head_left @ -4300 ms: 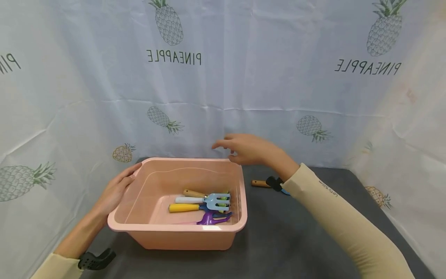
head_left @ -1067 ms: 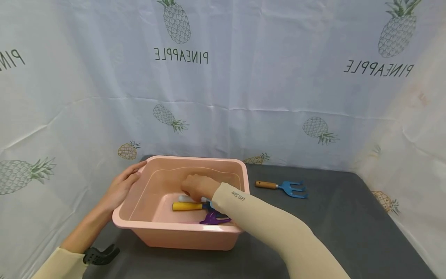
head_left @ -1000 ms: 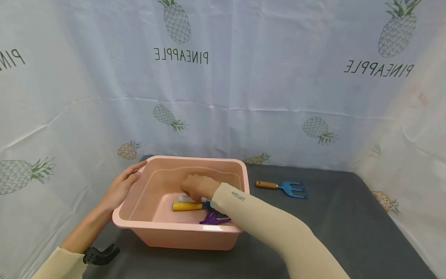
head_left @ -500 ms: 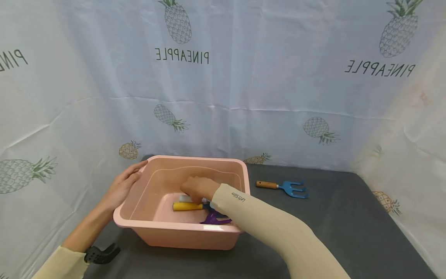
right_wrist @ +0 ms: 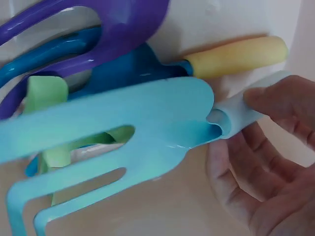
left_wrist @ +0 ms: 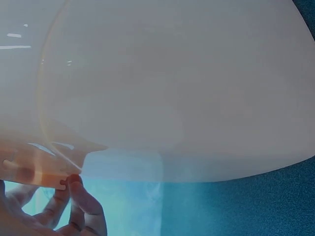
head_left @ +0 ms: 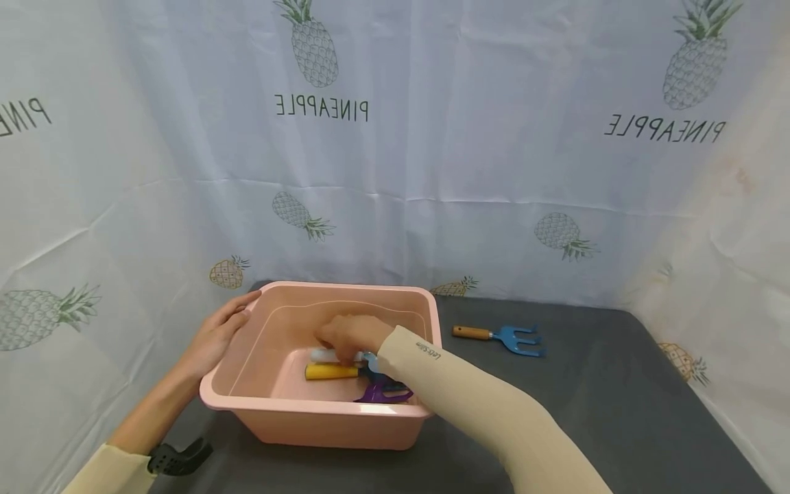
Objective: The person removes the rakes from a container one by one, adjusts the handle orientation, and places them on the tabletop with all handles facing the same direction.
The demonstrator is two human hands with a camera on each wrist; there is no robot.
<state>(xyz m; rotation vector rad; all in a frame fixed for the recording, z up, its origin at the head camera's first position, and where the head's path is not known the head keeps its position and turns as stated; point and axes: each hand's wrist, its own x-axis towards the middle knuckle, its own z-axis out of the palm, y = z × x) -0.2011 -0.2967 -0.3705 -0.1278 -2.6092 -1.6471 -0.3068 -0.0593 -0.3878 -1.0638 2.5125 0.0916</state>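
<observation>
A pink plastic basin (head_left: 308, 406) stands on the dark table, its left rim gripped by my left hand (head_left: 216, 339). Inside the basin, my right hand (head_left: 353, 335) holds the white handle of a light blue hand fork (right_wrist: 147, 132); the thumb presses on top of the handle and the fingers curl beneath. Close by lies a blue garden tool with a yellow handle (head_left: 330, 371). A purple hand fork (head_left: 373, 393) rests at the basin's near side. Green tines (right_wrist: 54, 96) show under the light blue fork in the right wrist view; that tool's handle is hidden.
To the right of the basin, a blue hand fork with a wooden handle (head_left: 472, 333) lies on the dark table (head_left: 555, 398). A pineapple-print curtain (head_left: 463, 151) hangs behind the table and along both sides.
My right hand has come from above the basin's back right corner down into it and taken the white-handled fork, which has shifted slightly left. My left hand stays on the rim.
</observation>
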